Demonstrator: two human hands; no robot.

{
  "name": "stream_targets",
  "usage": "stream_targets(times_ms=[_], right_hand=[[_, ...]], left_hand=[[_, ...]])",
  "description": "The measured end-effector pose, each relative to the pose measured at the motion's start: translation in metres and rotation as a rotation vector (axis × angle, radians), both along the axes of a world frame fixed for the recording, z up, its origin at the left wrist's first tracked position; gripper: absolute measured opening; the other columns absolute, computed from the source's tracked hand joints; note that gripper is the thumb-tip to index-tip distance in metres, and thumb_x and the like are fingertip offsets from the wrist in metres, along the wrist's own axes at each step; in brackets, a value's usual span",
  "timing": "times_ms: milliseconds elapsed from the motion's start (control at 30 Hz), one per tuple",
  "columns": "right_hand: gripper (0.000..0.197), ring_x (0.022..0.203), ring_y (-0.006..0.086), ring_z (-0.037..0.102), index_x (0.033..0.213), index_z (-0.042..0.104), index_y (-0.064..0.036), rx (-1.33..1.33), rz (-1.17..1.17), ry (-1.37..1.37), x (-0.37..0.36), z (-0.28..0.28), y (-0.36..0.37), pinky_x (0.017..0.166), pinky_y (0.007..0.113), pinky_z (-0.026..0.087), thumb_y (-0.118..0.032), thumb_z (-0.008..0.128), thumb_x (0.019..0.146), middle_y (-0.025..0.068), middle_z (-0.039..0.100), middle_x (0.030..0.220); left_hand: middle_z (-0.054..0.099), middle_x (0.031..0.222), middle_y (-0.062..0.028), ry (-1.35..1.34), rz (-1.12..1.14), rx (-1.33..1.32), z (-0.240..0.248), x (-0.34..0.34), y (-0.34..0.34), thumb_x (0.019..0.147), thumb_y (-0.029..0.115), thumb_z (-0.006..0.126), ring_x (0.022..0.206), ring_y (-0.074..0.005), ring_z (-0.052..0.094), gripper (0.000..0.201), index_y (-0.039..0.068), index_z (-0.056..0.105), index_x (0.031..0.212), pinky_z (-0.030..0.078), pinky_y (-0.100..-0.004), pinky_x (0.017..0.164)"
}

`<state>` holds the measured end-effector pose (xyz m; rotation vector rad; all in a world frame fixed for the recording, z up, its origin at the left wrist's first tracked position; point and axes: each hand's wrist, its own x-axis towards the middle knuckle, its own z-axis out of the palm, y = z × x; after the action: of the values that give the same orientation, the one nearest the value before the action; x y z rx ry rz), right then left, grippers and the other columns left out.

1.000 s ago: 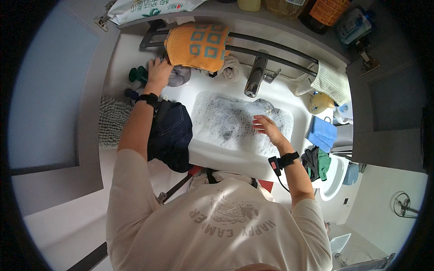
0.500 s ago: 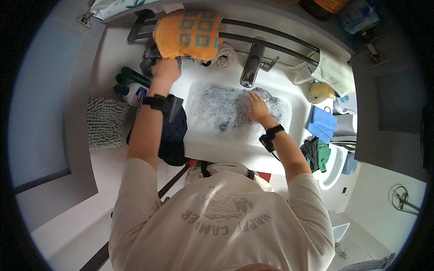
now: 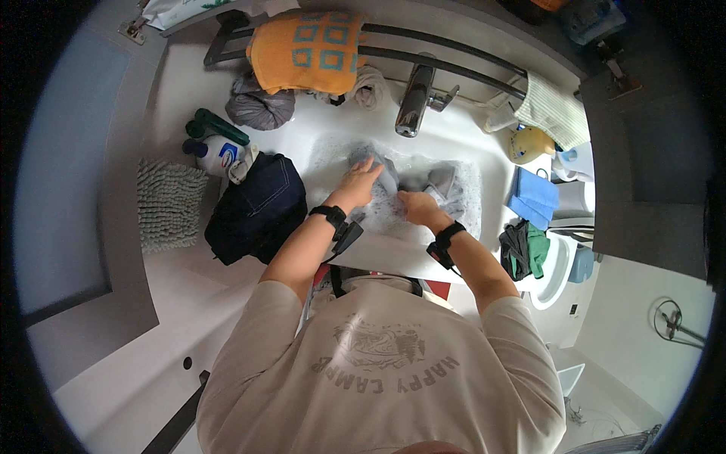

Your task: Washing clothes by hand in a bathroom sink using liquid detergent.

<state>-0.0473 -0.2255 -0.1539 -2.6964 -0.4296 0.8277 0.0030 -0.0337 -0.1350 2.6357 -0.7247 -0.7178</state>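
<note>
The white sink (image 3: 495, 181) holds foamy water, and a wet grey cloth (image 3: 386, 175) rises through the suds in folds. On the cloth's left part lies my left hand (image 3: 358, 185), fingers stretched out. My right hand (image 3: 420, 209) is closed at the cloth's near middle, gripping a fold of it. Another fold (image 3: 441, 180) stands up just beyond my right hand. Parts of the cloth are hidden under foam and behind my hands.
A chrome faucet (image 3: 414, 102) overhangs the basin. Left are a grey cloth bundle (image 3: 261, 104), a white bottle (image 3: 220, 155) and dark jeans (image 3: 261, 208). An orange towel (image 3: 306, 53) hangs on the rail. Blue cloths (image 3: 534, 197) and a yellow bottle (image 3: 528, 144) stand right.
My left hand has come from the grey bundle at the back left down into the basin. My right hand has moved nearer and closed. The grey cloth now shows more above the foam.
</note>
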Motion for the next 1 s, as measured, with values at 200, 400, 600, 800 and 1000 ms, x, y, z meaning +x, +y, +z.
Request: stream_targets(times_ms=[200,400,600,800,1000], right_hand=[[0.028,0.082,0.0338,0.056,0.092,0.054,-0.0077,0.12,0.062,-0.012,-0.027,0.027,-0.019,0.071,0.042,0.044,-0.015,0.059,0.065,0.0149,0.059,0.083],[0.031,0.079,0.0347,0.056,0.094,0.052,-0.0064,0.125,0.042,0.065,-0.047,0.053,-0.035,0.069,0.041,0.044,-0.012,0.056,0.064,0.0165,0.059,0.08],[0.053,0.085,0.0302,0.056,0.115,0.048,-0.0118,-0.321,-0.132,-0.136,-0.041,0.03,-0.061,0.072,0.041,0.044,-0.017,0.062,0.064,0.015,0.059,0.085],[0.038,0.1,0.029,0.046,0.098,0.059,-0.0128,0.045,-0.202,-0.59,-0.019,0.019,-0.094,0.078,0.041,0.042,-0.025,0.069,0.064,0.0136,0.05,0.107],[0.01,0.066,0.0047,0.047,0.081,0.05,-0.0069,1.144,-0.808,0.01,0.026,0.082,-0.093,0.058,0.019,0.038,-0.005,0.059,0.079,-0.0021,0.055,0.076]], left_hand=[[0.044,0.123,-0.0142,0.066,-0.128,0.106,-0.009,-0.005,-0.022,0.065,0.003,0.061,0.102,-0.0306,0.051,0.068,0.016,0.035,0.127,0.042,-0.0377,0.085],[0.058,0.096,-0.0161,0.081,-0.11,0.021,-0.013,-0.006,-0.015,0.064,0.014,0.064,0.095,-0.0307,0.055,0.047,0.01,0.053,0.109,0.043,-0.0419,0.079],[0.055,0.084,-0.013,-0.209,-0.313,-0.097,0.007,-0.022,0.012,0.061,0.023,0.068,0.08,-0.0294,0.054,0.029,0.003,0.059,0.08,0.042,-0.0403,0.069],[0.056,0.089,-0.0168,0.231,0.009,-0.165,0.04,-0.007,0.04,0.064,0.026,0.069,0.081,-0.0306,0.054,0.036,0.001,0.054,0.086,0.042,-0.0366,0.068],[0.057,0.101,-0.021,0.088,0.115,-0.18,0.075,0.02,0.052,0.078,0.017,0.058,0.092,-0.0312,0.056,0.037,-0.002,0.05,0.108,0.043,-0.0357,0.079]])
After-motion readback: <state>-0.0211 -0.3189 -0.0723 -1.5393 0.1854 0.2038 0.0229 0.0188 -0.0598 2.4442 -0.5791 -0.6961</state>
